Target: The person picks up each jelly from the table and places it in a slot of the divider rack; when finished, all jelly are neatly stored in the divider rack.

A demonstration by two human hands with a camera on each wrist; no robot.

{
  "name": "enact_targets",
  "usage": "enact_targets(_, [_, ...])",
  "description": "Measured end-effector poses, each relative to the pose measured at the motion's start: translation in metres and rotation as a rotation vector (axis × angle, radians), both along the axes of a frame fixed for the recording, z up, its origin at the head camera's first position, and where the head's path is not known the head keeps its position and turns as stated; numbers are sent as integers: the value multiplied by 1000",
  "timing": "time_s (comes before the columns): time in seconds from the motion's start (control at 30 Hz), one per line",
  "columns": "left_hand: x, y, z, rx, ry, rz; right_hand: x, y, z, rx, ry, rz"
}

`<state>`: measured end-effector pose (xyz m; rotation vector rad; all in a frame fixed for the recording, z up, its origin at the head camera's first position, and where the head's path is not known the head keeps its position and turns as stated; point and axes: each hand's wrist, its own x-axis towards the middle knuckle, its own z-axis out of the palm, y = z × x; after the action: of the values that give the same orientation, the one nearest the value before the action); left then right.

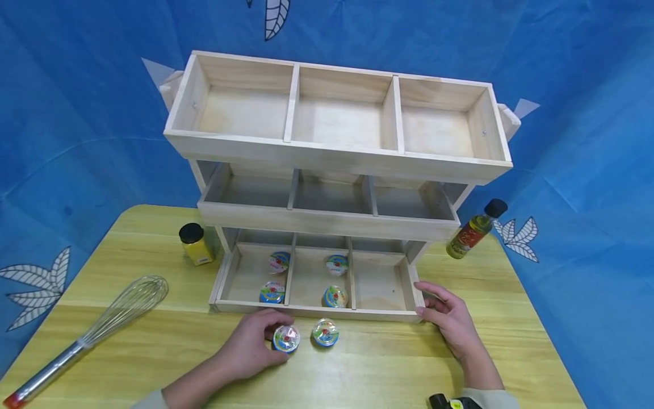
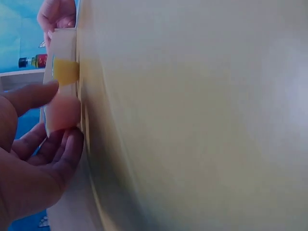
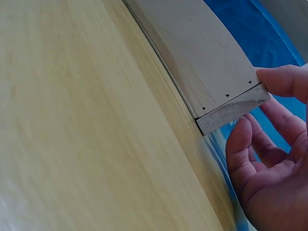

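My left hand [image 1: 247,347] holds a small jelly cup [image 1: 286,338] with a printed foil lid, thumb on one side and fingertips on the other. In the left wrist view the held cup [image 2: 65,114] shows pinkish. Right beside it on the table stands a second jelly cup [image 1: 325,333], yellow-orange in the left wrist view. My right hand [image 1: 452,321] grips the front right corner of the wooden rack's bottom tray [image 1: 378,313], thumb at the top edge and fingers along the side. Two jelly cups sit in that tray's left compartment and two in its middle one.
Above the bottom tray rise the rack's middle tray [image 1: 327,220] and top tray [image 1: 337,149], each with three compartments. A whisk [image 1: 122,312] and a yellow black-lidded jar [image 1: 196,245] lie left; a black-capped bottle [image 1: 469,234] stands right. Blue cloth [image 1: 577,113] hangs behind.
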<state>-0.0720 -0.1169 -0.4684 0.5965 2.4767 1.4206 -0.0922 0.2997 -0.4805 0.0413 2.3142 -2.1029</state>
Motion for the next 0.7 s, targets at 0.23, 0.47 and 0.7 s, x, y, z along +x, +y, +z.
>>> enact_targets(0.23, [3, 2, 19, -8, -30, -84, 0, 0, -3, 0, 8, 9])
enact_targets(0.47, [0, 19, 42, 29, -52, -165, 0, -1, -3, -13, 9, 11])
enact_targets(0.7, [-17, 51, 57, 109, -94, -212, 0, 1, -1, -6, 13, 7])
